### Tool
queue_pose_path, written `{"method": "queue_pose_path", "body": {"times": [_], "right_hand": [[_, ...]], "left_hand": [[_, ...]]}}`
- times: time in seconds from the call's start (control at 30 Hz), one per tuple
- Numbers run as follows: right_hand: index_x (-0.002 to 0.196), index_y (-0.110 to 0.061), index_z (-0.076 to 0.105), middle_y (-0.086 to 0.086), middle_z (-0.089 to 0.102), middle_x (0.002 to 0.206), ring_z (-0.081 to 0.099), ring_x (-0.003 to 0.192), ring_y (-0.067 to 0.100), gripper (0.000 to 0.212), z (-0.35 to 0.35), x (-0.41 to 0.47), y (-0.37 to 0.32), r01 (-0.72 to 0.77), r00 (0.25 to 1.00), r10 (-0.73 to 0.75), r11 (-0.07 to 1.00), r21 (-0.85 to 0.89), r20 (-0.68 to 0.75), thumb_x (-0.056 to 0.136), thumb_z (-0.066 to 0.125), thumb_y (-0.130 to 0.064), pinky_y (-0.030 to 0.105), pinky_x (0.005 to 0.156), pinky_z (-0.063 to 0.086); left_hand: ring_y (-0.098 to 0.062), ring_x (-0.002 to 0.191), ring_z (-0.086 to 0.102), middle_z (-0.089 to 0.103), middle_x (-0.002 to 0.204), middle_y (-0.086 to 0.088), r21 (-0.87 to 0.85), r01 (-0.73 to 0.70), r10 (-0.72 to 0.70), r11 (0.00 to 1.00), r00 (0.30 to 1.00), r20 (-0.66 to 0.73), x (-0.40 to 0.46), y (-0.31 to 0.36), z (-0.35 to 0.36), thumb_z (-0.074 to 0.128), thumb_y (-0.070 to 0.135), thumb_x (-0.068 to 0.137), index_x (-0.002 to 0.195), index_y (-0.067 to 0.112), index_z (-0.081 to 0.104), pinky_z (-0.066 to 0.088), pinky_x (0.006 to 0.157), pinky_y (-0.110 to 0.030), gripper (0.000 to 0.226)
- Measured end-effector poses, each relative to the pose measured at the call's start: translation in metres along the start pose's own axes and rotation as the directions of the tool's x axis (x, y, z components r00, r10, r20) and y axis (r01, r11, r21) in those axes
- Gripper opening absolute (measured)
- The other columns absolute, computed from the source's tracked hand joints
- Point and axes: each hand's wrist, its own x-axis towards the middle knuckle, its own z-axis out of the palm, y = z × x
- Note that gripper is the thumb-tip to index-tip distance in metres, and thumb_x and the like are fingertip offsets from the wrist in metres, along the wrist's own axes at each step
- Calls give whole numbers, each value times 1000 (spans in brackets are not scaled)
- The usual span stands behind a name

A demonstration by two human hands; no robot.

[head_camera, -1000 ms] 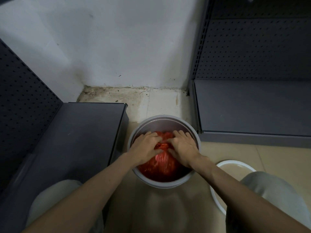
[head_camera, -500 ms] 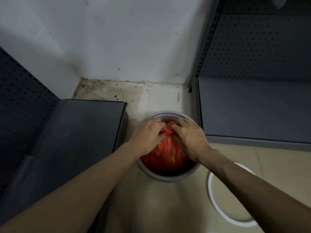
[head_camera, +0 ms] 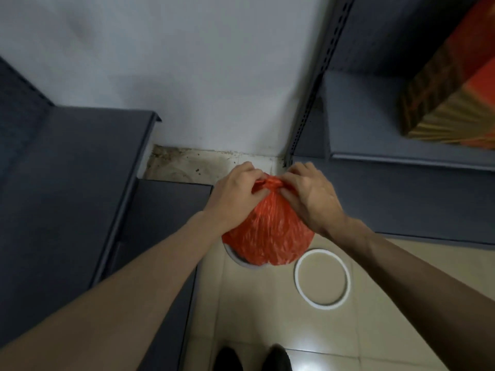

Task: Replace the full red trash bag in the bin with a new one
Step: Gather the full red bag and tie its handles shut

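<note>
Both hands, left hand (head_camera: 235, 191) and right hand (head_camera: 312, 194), have their grip clamped on the gathered neck of the full red bag (head_camera: 267, 231), hanging over the bin (head_camera: 235, 256), so removal seems half done; no new bag is visible.

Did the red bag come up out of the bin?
Yes. The red bag rose: earlier it sat down inside the bin; now both hands hold it above the rim.

White wall (head_camera: 187, 62), beige tiled floor (head_camera: 254, 317) — dark grey shelving (head_camera: 67, 183) either side.
</note>
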Motion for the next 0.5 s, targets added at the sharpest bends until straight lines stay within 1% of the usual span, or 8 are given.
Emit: {"method": "queue_pose_path", "body": {"times": [0.13,0.23,0.33,0.43,0.47,0.5], "right_hand": [[112,-18,61,5,58,101,50,93,28,40,-133,-11,-55,18,1000,-18,1000,19,14,91,35,-40,42,79,45],[110,-15,61,7,59,97,52,90,29,36,-216,-15,-88,49,998,-48,998,28,-27,91,39,-37,40,75,42],[106,-14,61,6,57,95,49,90,25,34,-277,-15,-110,89,995,-86,995,54,-45,91,42,-38,39,78,42],[105,-13,62,6,58,97,50,93,24,41,-323,-13,-123,189,982,-187,977,100,-23,91,39,-43,36,82,40],[107,-13,63,6,58,99,50,94,24,40,-337,-13,-127,229,973,-229,967,110,-10,91,41,-42,36,83,41],[109,-12,63,6,59,101,51,96,24,37,-349,-12,-131,268,963,-270,956,116,-2,92,44,-40,38,84,43]], "left_hand": [[-15,97,55,52,107,3,-6,-13,12,1000,999,-38,-17,88,-106,61,31,93,111,16,62,50,80,-38,24],[-18,102,56,54,109,1,-9,17,-18,1000,995,-94,-27,147,-177,62,28,92,109,14,62,50,82,-39,21],[-18,103,56,55,106,0,10,15,-13,1000,991,-132,-30,188,-235,64,26,91,107,14,64,49,86,-40,20],[-16,102,55,55,106,0,38,42,-36,998,987,-154,-39,221,-278,64,26,92,108,13,65,43,86,-25,20],[-15,102,55,55,106,0,39,62,-55,997,984,-170,-46,231,-289,63,27,93,108,13,65,43,85,-25,21],[-15,101,55,54,106,2,34,76,-69,997,980,-188,-51,240,-297,62,27,94,109,14,64,45,85,-27,21]]}}
